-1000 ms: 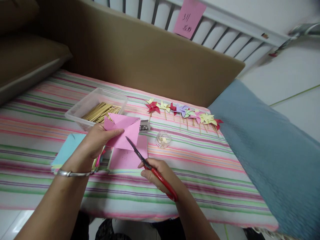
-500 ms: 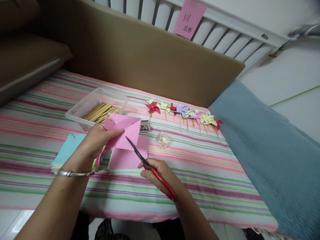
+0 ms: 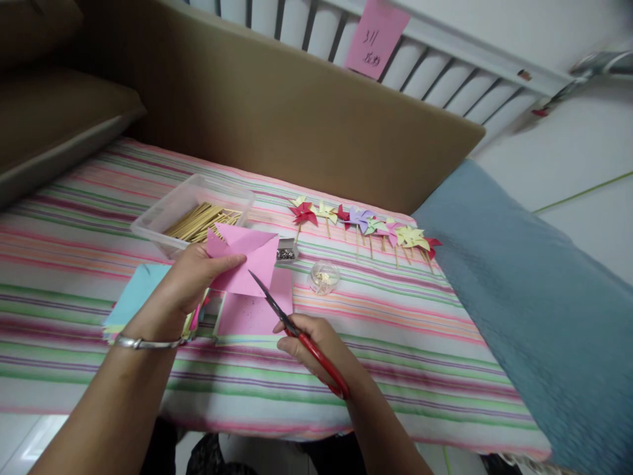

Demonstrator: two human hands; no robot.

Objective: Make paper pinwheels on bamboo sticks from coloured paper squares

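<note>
Between the thumb and fingers of my left hand (image 3: 200, 274) is a pink paper square (image 3: 250, 264) with slits cut in from its corners. My right hand (image 3: 316, 346) is closed round red-handled scissors (image 3: 316, 356). Their dark blades point up and left at the square's lower right part, and look nearly closed. Below the held square lies another pink sheet (image 3: 254, 316), with small dark specks on it. A stack of coloured paper with light blue on top (image 3: 141, 290) lies beneath my left forearm and is partly hidden by it.
A clear plastic box (image 3: 153, 221) holds thin wooden sticks (image 3: 202, 221). Nearby are a small box of metal pins (image 3: 287, 251) and a round clear dish (image 3: 325, 277) with small pale bits. Paper pinwheels (image 3: 361, 219) line the striped cloth (image 3: 395, 316) before a brown board (image 3: 277, 112).
Almost nothing differs. Both hands, the paper and the scissors keep the same places; the view has shifted very slightly.
</note>
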